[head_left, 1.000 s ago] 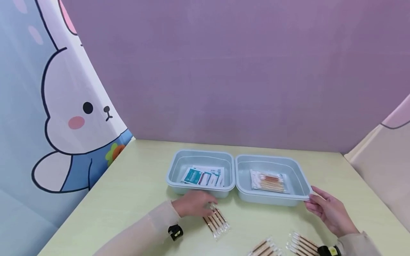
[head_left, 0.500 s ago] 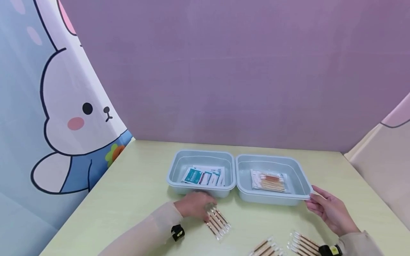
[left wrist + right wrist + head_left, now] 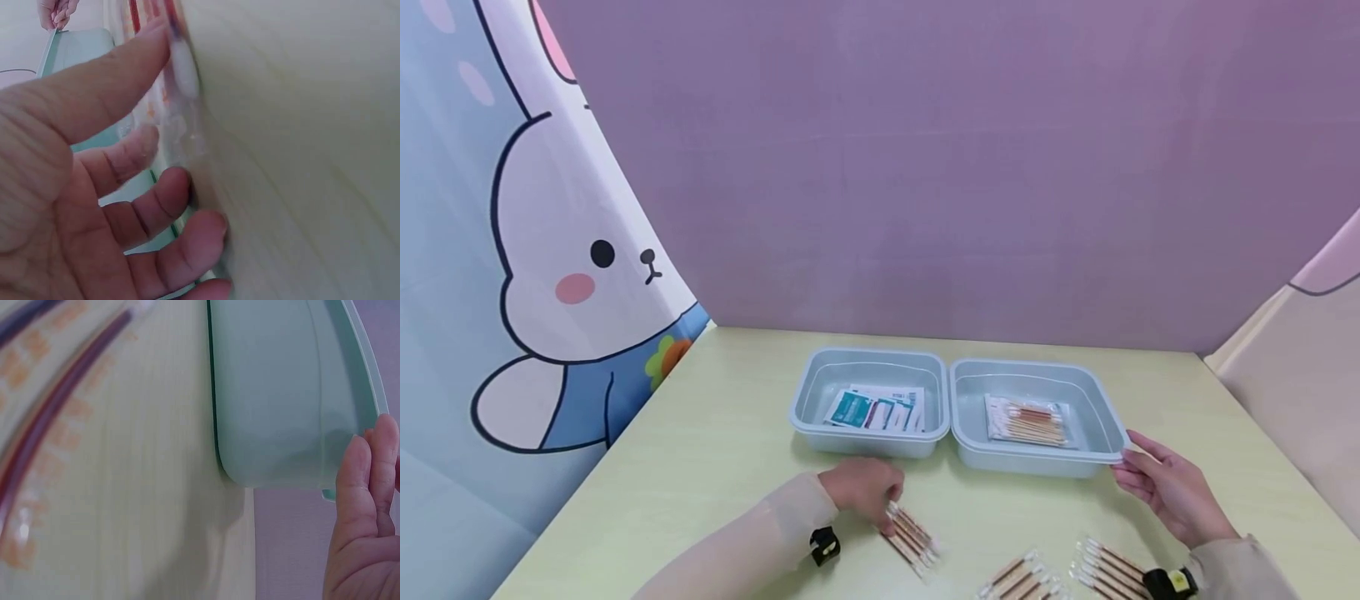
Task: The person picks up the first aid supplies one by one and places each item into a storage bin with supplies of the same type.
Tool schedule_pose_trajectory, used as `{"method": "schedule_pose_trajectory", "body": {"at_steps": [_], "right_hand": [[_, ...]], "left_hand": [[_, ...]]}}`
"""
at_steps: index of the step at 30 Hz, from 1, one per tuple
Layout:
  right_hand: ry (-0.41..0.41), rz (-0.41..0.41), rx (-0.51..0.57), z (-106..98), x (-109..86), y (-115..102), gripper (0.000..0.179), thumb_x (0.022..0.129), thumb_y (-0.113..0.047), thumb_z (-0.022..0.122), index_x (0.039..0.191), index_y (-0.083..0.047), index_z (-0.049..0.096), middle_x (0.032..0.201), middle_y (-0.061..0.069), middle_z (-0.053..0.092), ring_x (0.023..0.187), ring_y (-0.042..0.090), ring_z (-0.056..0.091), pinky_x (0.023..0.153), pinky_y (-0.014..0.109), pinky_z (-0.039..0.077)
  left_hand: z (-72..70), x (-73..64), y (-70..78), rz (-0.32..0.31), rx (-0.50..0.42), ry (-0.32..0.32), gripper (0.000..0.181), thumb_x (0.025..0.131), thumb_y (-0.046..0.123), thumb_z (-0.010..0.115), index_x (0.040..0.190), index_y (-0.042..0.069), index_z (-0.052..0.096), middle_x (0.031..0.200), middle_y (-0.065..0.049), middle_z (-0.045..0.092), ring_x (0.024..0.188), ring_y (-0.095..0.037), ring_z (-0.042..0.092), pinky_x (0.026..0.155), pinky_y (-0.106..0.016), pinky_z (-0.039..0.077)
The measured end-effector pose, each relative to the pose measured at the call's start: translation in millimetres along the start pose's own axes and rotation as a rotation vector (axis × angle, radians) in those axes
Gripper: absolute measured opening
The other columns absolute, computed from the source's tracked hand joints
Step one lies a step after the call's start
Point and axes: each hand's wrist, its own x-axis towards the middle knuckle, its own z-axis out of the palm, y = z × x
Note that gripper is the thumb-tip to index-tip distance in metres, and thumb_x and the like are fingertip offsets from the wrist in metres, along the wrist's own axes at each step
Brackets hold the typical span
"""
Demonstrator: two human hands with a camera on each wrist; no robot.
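Note:
My left hand (image 3: 863, 490) pinches the upper end of a clear pack of brown-shafted cotton swabs (image 3: 912, 540) low over the table. In the left wrist view, its thumb lies on the swab pack (image 3: 181, 69), with the other fingers bent beside the wrapper. My right hand (image 3: 1176, 498) grips the right front corner of the right pale-blue plastic tray (image 3: 1030, 467), thumb and fingers at the rim. Inside that tray lies a packet of cotton swabs (image 3: 1033, 423). The left pale-blue tray (image 3: 868, 443) holds several teal-and-white sachets (image 3: 880, 411).
Two more swab packs, one in the front middle (image 3: 1022, 579) and another to its right (image 3: 1108, 571), lie near my right wrist. Both trays stand side by side on the pale yellow table (image 3: 737, 417). A purple backdrop (image 3: 962, 167) rises behind it.
My left hand has shifted slightly right and toward the front; the swab pack under it has moved a little the same way. My right hand stays at the tray's corner.

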Motion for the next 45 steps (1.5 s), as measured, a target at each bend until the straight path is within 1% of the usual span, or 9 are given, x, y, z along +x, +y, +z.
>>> {"method": "schedule_pose_trajectory", "body": {"at_steps": [5,10,15,19,25,28,33,38,45], "right_hand": [[0.000,-0.003,0.010,0,0.2,-1,0.040,0.098,0.003,0.046,0.096,-0.029,0.070,0.079,0.009,0.070,0.072,0.014,0.070,0.067,0.025,0.054],[-0.005,-0.005,0.011,1,0.6,-1,0.041,0.098,0.003,0.046,0.097,-0.029,0.071,0.079,0.009,0.071,0.072,0.014,0.070,0.067,0.025,0.055],[0.004,0.011,0.000,0,0.3,0,0.040,0.098,0.002,0.048,0.097,-0.030,0.070,0.080,0.009,0.071,0.073,0.014,0.070,0.068,0.025,0.055],[0.007,0.016,-0.003,-3,-0.8,0,0.039,0.098,0.001,0.049,0.097,-0.031,0.070,0.080,0.009,0.070,0.073,0.014,0.069,0.068,0.025,0.055],[-0.043,-0.004,0.030,-4,-0.4,1,0.037,0.098,0.001,0.050,0.099,-0.029,0.071,0.081,0.009,0.070,0.073,0.014,0.070,0.068,0.025,0.054],[-0.063,-0.008,0.042,-4,0.9,2,0.037,0.098,0.001,0.049,0.100,-0.028,0.071,0.081,0.009,0.071,0.074,0.014,0.070,0.068,0.025,0.054],[-0.067,-0.016,0.059,-3,1.0,2,0.039,0.098,0.003,0.046,0.101,-0.027,0.071,0.081,0.009,0.070,0.073,0.014,0.070,0.068,0.025,0.054],[-0.053,-0.011,0.051,-3,0.4,1,0.040,0.098,0.003,0.046,0.100,-0.027,0.071,0.080,0.009,0.070,0.072,0.013,0.069,0.067,0.025,0.054],[-0.046,-0.008,0.015,-4,2.1,0,0.037,0.097,0.001,0.051,0.100,-0.029,0.071,0.082,0.009,0.071,0.074,0.013,0.070,0.068,0.025,0.054]], "left_hand": [[-1.8,0.7,3.1,-0.017,-0.020,-0.021,0.033,0.069,0.027,0.085,0.066,0.019,0.054,0.065,0.010,0.047,0.059,-0.006,0.042,0.055,-0.021,0.035],[-1.7,1.8,1.6,0.011,-0.038,-0.045,0.031,0.069,0.025,0.086,0.067,0.018,0.055,0.066,0.011,0.049,0.061,-0.005,0.043,0.058,-0.019,0.036],[-1.3,2.8,-1.2,0.023,-0.101,-0.070,0.030,0.071,0.022,0.085,0.061,0.019,0.056,0.061,0.012,0.050,0.058,-0.003,0.044,0.056,-0.018,0.036],[-0.9,2.3,-2.4,0.019,-0.187,-0.051,0.026,0.071,0.019,0.085,0.065,0.018,0.059,0.062,0.011,0.051,0.055,-0.002,0.044,0.053,-0.018,0.037],[-1.6,0.1,-1.7,-0.042,-0.329,-0.065,0.027,0.073,0.012,0.083,0.064,0.015,0.058,0.053,0.007,0.051,0.040,-0.004,0.041,0.041,-0.018,0.036],[-1.9,-0.6,-1.9,-0.046,-0.397,-0.059,0.028,0.074,0.009,0.081,0.063,0.014,0.056,0.050,0.006,0.048,0.038,-0.005,0.040,0.039,-0.018,0.034],[-6.2,1.8,-0.9,0.034,-0.509,-0.055,0.018,0.078,0.005,0.076,0.069,0.011,0.062,0.055,0.006,0.050,0.041,-0.006,0.043,0.041,-0.018,0.035],[-14.0,6.4,3.8,0.143,-0.581,-0.099,0.003,0.083,0.004,0.072,0.082,0.007,0.070,0.059,0.006,0.055,0.045,-0.008,0.050,0.042,-0.019,0.041],[-19.8,13.5,13.5,0.217,-0.718,-0.194,0.010,0.085,0.004,0.070,0.094,0.002,0.072,0.064,0.003,0.062,0.044,-0.010,0.052,0.042,-0.021,0.043]]}}
